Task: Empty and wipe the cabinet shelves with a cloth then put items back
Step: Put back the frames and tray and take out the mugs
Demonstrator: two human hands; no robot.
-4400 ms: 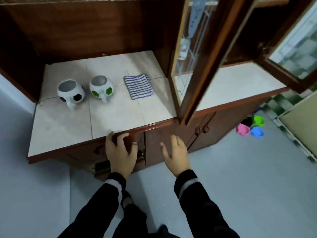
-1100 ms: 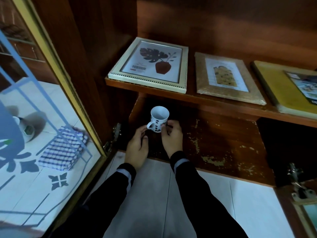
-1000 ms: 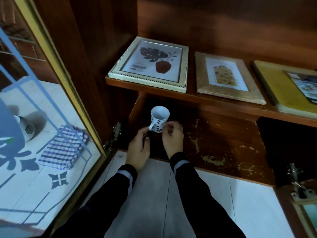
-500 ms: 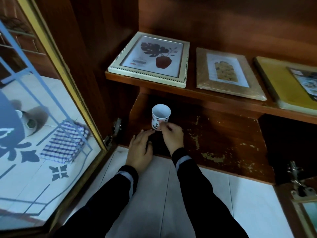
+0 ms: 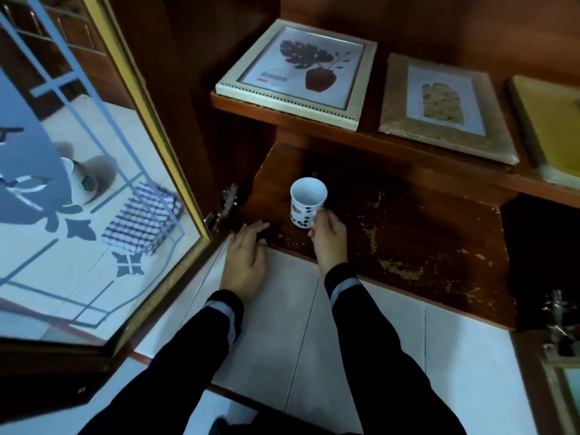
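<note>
The right grip (image 5: 329,240) is clamped on the mug (image 5: 306,204) by its handle. The mug sits just ahead of the knuckles over the dark lower shelf (image 5: 423,233); whether its base touches the wood I cannot tell. The left grip (image 5: 246,262) lies flat and unclenched on the counter (image 5: 345,340), to the right grip's left. This looks like emptying. Next, the mug must be carried left, round the door (image 5: 150,120), towards the cloth (image 5: 141,221).
</note>
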